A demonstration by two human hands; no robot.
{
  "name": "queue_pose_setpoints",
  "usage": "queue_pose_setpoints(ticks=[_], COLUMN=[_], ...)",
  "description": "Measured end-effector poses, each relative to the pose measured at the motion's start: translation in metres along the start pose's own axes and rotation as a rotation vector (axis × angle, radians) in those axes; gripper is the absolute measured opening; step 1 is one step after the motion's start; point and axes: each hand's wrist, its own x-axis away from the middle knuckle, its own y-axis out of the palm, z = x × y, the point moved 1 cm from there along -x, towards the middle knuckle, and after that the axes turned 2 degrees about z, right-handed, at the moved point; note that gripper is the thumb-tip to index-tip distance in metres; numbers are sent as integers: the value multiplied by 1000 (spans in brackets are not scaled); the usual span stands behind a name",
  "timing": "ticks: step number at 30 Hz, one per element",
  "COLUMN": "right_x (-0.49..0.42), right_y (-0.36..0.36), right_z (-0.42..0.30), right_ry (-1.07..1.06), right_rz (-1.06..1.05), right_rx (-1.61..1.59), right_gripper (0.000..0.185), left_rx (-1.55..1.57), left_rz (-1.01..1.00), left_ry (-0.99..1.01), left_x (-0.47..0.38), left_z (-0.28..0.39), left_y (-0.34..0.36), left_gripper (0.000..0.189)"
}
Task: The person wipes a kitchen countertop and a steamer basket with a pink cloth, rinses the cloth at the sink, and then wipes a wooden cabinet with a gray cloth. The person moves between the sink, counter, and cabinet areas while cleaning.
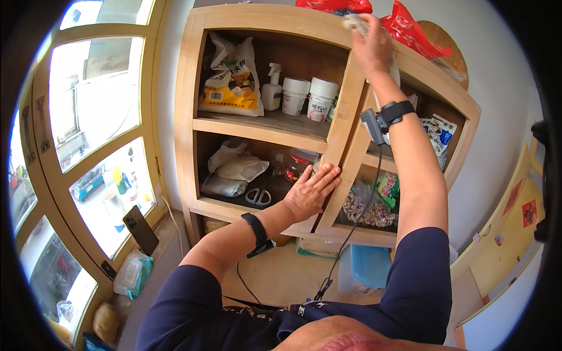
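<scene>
My right hand (pixel 373 46) is raised at the top of a wooden cabinet (pixel 268 134), closed on a pale cloth (pixel 356 24) that lies against the top rail. Part of the cloth hangs behind my wrist. My left hand (pixel 312 192) rests flat, fingers spread, on the cabinet's middle upright beside the lower left compartment. In the upper left compartment stand a flour bag (pixel 232 83), a white spray bottle (pixel 272 87) and two white tubs (pixel 295 95). Below lie white plastic bags (pixel 241 169), scissors (pixel 258 197) and a red-lidded jar (pixel 298 164).
Red plastic bags (pixel 410 33) and a round wooden board (pixel 443 44) are on top of the cabinet. A blue-lidded plastic box (pixel 364 267) sits below. On the left sill are a phone (pixel 140 230) and a wipes pack (pixel 133 273). A cable hangs from my right wristband.
</scene>
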Motion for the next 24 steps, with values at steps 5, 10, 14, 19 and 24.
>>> queue_pose_setpoints(ticks=[5, 10, 14, 19, 24], right_x=[-29, -38, -24, -38, -58], right_y=[20, -6, 2, 57, 118], right_z=[-57, -28, -41, -99, -165], right_ry=[-179, -286, -218, -396, -421], right_rz=[-185, -446, -462, -444, -441], right_rx=[-264, -417, -347, -390, -614], right_gripper=[28, 42, 43, 39, 22], left_rx=[35, 106, 119, 98, -109], left_rz=[38, 42, 46, 61, 23], left_ry=[-25, -18, -13, -3, -9], left_x=[-6, 1, 2, 3, 1], left_z=[5, 0, 1, 3, 11], left_y=[5, 1, 0, 3, 8], left_gripper=[94, 93, 94, 92, 63])
